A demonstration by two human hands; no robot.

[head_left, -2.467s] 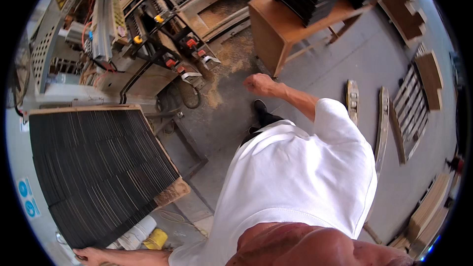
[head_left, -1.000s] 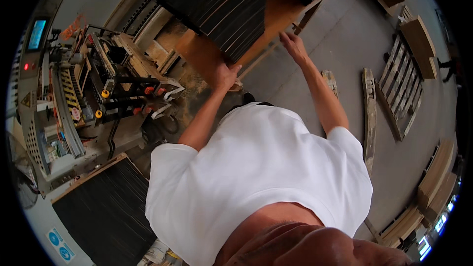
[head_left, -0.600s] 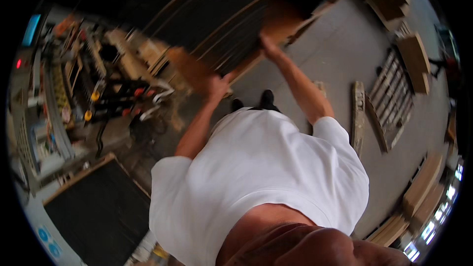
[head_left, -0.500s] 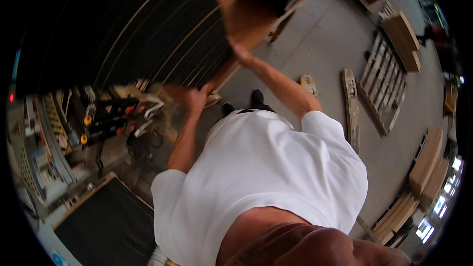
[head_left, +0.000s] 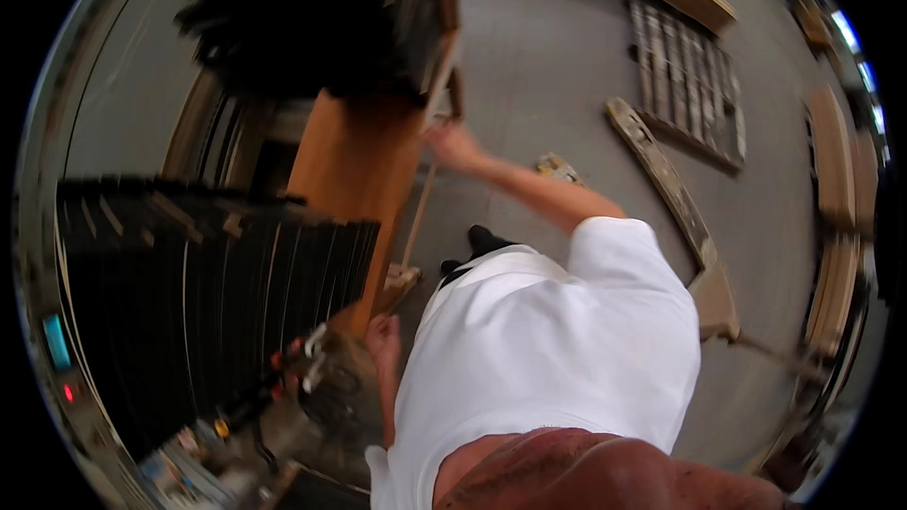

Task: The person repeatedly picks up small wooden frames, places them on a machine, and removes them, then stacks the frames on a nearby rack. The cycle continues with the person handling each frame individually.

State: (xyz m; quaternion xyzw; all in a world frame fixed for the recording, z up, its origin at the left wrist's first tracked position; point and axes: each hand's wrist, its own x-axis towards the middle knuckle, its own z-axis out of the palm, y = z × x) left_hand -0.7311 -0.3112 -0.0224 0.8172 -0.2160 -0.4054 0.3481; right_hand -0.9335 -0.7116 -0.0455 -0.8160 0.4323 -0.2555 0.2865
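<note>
A flat brown wooden board (head_left: 345, 170) lies ahead of me, left of the middle, with its long edge toward me. My right hand (head_left: 453, 145) is at the far end of that edge, its fingers closed there but smeared by motion. Close to the board's near corner is my left hand (head_left: 383, 340), fingers curled; the exact contact there is hard to make out. A row of upright black panels with thin pale edges (head_left: 217, 297) stands on the board's left side. Another dark stack (head_left: 293, 28) covers the board's far end.
On the grey floor to the right are a long worn pallet-truck fork (head_left: 657, 175) and a slatted wooden pallet (head_left: 685, 85). Stacked brown boards (head_left: 831, 165) stand at the far right. Clamps and cables (head_left: 316, 368) sit beyond my left hand. My dark shoes (head_left: 487, 241) show below.
My view has turned left, so pallet and floor items shift. More of the brown board's face shows between the two black stacks. My hands are farther apart, the left one nearer my body.
</note>
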